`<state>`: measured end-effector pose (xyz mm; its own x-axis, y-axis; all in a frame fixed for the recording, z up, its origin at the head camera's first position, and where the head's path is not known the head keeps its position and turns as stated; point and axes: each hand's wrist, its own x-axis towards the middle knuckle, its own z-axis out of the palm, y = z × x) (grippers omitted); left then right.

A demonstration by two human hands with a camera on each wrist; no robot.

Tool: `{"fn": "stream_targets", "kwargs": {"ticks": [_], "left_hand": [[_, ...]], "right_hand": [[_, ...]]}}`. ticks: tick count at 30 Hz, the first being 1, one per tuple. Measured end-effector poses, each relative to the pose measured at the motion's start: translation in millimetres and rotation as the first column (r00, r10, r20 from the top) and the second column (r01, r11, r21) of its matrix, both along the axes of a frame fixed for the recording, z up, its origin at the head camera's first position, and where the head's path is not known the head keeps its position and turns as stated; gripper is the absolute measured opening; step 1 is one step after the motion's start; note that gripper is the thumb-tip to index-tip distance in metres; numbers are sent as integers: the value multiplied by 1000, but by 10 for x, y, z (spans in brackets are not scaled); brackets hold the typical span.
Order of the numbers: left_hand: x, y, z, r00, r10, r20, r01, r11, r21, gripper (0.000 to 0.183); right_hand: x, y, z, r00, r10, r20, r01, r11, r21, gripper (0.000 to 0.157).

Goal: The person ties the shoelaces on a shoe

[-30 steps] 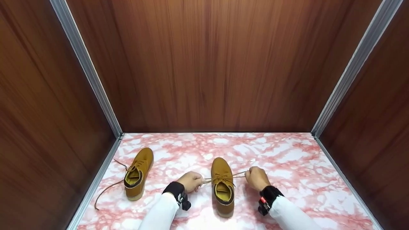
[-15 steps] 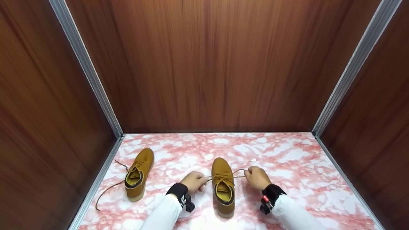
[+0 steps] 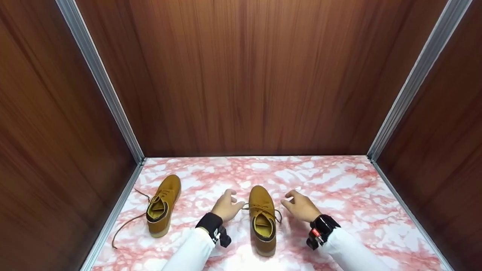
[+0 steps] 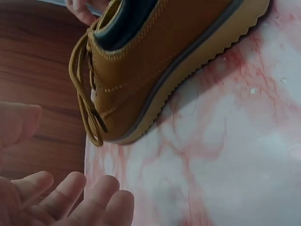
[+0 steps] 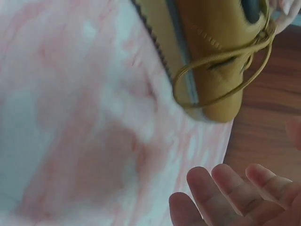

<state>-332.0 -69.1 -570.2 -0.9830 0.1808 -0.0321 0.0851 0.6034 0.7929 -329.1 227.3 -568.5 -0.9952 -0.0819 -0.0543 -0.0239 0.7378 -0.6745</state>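
A tan lace-up shoe [image 3: 262, 197] stands upright between my hands, toe pointing away. Its brown shoelace [image 5: 254, 47] is tied in a bow, and the loops hang down both sides. On the shoe's left is my left hand [image 3: 227, 206], fingers parted and holding nothing. My right hand [image 3: 300, 207] is held off the right side, its fingers relaxed and apart from the lace. In the left wrist view, a lace loop [image 4: 80, 89] droops over the shoe's side near the toe, away from the fingertips [image 4: 106, 188].
A second tan shoe [image 3: 169, 188] stands at the left, its laces loose; one long lace end [image 3: 124, 227] trails over the table. The pink-and-white marbled table [image 3: 331, 180] is bounded by brown wood-grain panels [image 3: 241, 75] with grey metal corner posts.
Both hands pulled the bow's loops outward, then let go; their fingers have opened. The loops now hang slack beside the shoe, which has stayed in place.
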Motion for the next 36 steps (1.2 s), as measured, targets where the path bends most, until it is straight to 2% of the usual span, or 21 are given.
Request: {"fn": "stream_targets", "kwargs": {"ticks": [3, 7, 10, 12, 15, 19, 21, 26, 31, 36], "left_hand": [[64, 40, 41, 1000, -23, -12, 22, 1000, -18, 43], [160, 92, 41, 992, -91, 85, 91, 996, 2, 35], [227, 124, 12, 975, -127, 182, 124, 992, 30, 42], [261, 143, -21, 965, -145, 216, 140, 989, 40, 53], [298, 166, -69, 954, -186, 234, 182, 982, 42, 63], [332, 194, -129, 936, -251, 247, 242, 968, 69, 61], [351, 210, -154, 926, -265, 270, 247, 964, 97, 61], [403, 242, -203, 910, -255, 327, 210, 963, 166, 65], [425, 270, -234, 911, -264, 316, 204, 956, 213, 62], [432, 331, -234, 926, -255, 279, 192, 953, 232, 62]], "right_hand": [[57, -70, 23, 1000, 29, 8, -29, 999, -17, 37], [148, -155, 30, 995, 89, 45, -88, 996, -28, 32], [211, -205, 20, 986, 142, 87, -138, 989, -45, 34], [252, -229, -1, 978, 172, 118, -166, 984, -57, 37], [310, -253, -43, 965, 215, 148, -208, 976, -60, 39], [362, -266, -101, 952, 262, 160, -255, 965, -61, 40], [374, -269, -118, 947, 274, 167, -267, 962, -63, 41], [404, -265, -150, 945, 277, 174, -266, 960, -86, 39], [452, -259, -182, 945, 267, 191, -245, 961, -131, 49], [468, -273, -203, 951, 240, 193, -216, 967, -136, 47]]}}
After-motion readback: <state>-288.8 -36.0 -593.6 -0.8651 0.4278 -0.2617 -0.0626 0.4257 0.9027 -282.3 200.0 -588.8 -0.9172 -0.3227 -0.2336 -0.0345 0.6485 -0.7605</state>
